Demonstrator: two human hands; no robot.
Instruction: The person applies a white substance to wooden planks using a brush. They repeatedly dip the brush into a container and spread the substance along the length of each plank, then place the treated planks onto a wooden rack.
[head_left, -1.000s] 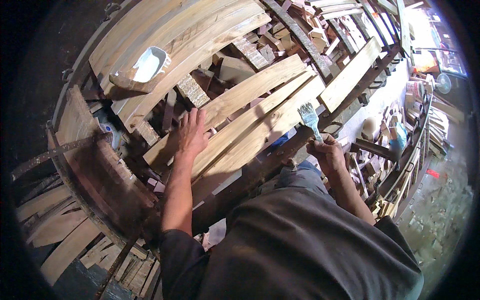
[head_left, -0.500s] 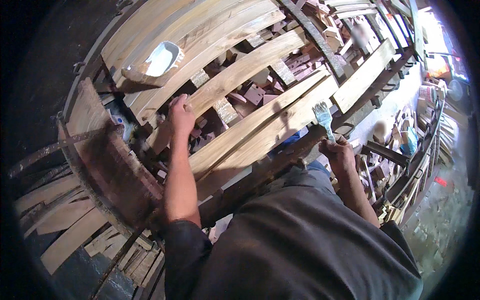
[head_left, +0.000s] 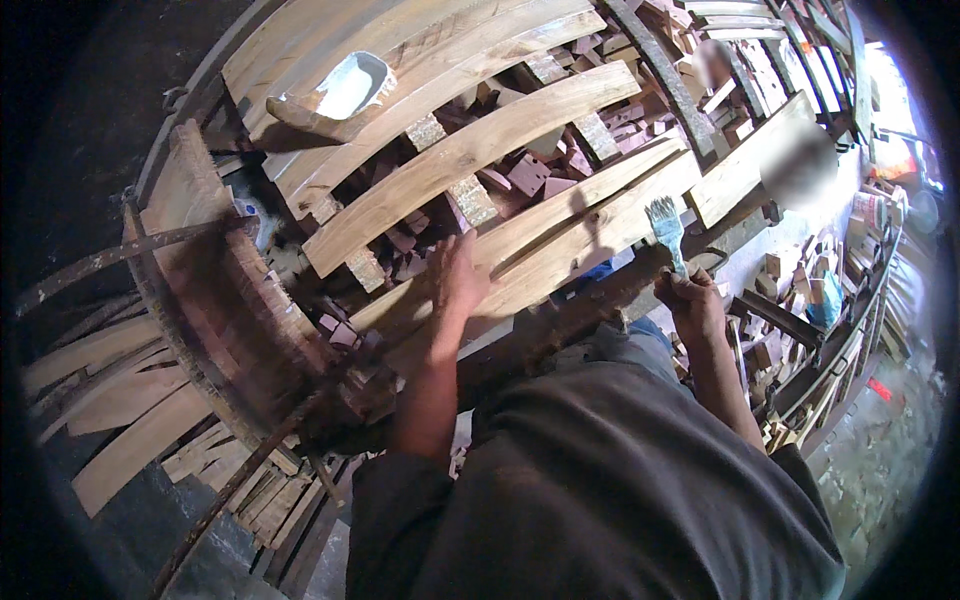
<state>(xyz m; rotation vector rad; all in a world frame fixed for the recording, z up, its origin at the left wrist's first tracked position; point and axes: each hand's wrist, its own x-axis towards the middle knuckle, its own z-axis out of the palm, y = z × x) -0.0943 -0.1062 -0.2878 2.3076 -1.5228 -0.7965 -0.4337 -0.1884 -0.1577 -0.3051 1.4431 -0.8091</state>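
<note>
My right hand (head_left: 692, 305) grips the handle of a paintbrush (head_left: 667, 232), its pale-coated bristles pointing up and away from me. The brush hangs over the edge of the near wooden plank (head_left: 610, 225). Fingers extended, my left hand (head_left: 460, 278) is at the nearer part of two planks lying side by side; it holds nothing I can see. Beyond it lies a separate curved plank (head_left: 480, 150). A cut-open container (head_left: 372, 100) with white paste inside sits on the joined boards (head_left: 440, 45) at the far left.
Small wood blocks (head_left: 530, 175) fill the gaps beneath the planks. Dark metal bars (head_left: 660, 80) cross the rack, and a rusty rod (head_left: 215, 505) slants at lower left. Curved boards (head_left: 140, 430) lie stacked there. More offcuts (head_left: 775, 350) are heaped at the right.
My left hand has left the near end of the curved plank and moved right and toward me, to the paired planks. My right hand still holds the paintbrush upright. The view has shifted slightly.
</note>
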